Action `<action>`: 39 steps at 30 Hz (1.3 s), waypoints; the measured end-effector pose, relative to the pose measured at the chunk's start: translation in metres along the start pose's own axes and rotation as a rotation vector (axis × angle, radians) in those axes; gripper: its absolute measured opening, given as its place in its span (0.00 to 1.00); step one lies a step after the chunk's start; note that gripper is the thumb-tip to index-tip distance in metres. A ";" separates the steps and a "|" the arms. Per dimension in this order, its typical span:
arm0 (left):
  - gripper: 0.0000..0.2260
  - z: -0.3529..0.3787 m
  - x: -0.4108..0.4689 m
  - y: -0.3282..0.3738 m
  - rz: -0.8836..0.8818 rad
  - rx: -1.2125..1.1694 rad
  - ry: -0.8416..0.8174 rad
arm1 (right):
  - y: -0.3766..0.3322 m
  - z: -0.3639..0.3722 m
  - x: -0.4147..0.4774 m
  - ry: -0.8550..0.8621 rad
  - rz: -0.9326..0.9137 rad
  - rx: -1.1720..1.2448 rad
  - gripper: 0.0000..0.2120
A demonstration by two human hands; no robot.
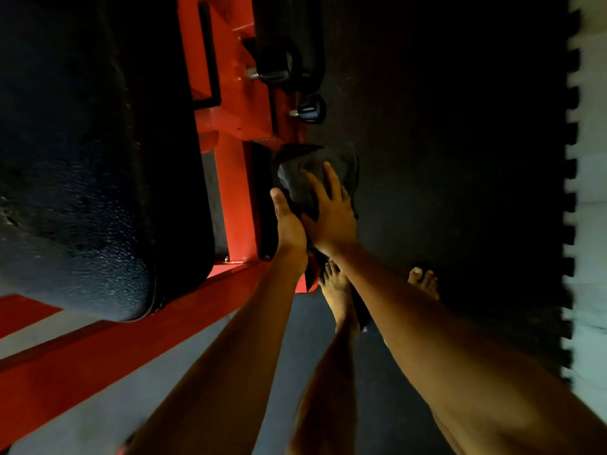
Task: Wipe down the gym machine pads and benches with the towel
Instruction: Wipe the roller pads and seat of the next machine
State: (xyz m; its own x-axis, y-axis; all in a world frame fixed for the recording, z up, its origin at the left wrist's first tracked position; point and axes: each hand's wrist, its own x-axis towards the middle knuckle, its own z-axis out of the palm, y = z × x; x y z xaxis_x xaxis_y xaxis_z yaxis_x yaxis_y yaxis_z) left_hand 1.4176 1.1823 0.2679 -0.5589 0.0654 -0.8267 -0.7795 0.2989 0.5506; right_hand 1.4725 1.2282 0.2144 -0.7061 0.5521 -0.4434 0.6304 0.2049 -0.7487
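both hands meet on the dark towel point(300, 182), which is bunched up just beside the upright post of the orange machine frame point(235, 205), above the black floor mat point(443, 192). the left hand point(289, 224) holds the bundle from its near side, thumb up against the cloth and the fingers hidden behind it. the right hand point(333, 215) lies over the top with its fingers spread and fairly straight, pressing the cloth. whether the towel touches any part of the machine cannot be told.

this looks like a regather of the towel between wipes. the large black bench pad point(82, 175) fills the left edge of the view, well apart from the towel. the next move would call for a flatter fold carried across to that pad, then broad strokes along its textured top and rounded edge. two black adjustment knobs point(310, 108) sit on the frame above the hands.

no container is in view.
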 end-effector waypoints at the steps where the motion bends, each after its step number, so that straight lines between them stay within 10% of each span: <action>1: 0.32 -0.001 -0.003 -0.001 -0.004 -0.001 0.005 | 0.003 -0.001 -0.013 -0.026 0.019 0.003 0.35; 10: 0.56 -0.009 0.036 -0.038 -0.025 0.072 0.096 | 0.007 -0.049 -0.049 -0.138 0.062 -0.027 0.28; 20: 0.44 0.059 -0.036 0.030 -0.011 0.158 0.056 | -0.046 -0.159 -0.047 -0.036 0.145 0.098 0.26; 24: 0.25 0.092 -0.076 0.080 0.083 0.149 0.039 | -0.058 -0.185 -0.027 0.000 0.172 0.093 0.27; 39: 0.22 0.184 -0.038 0.203 0.057 -0.058 -0.003 | -0.116 -0.256 0.088 0.014 0.255 0.046 0.29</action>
State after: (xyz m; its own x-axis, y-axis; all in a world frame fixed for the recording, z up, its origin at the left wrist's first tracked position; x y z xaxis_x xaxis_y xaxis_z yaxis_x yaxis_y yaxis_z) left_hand 1.3325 1.4157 0.3895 -0.6020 0.0841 -0.7940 -0.7614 0.2390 0.6026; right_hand 1.4194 1.4599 0.3884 -0.5211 0.5925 -0.6144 0.7723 0.0208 -0.6350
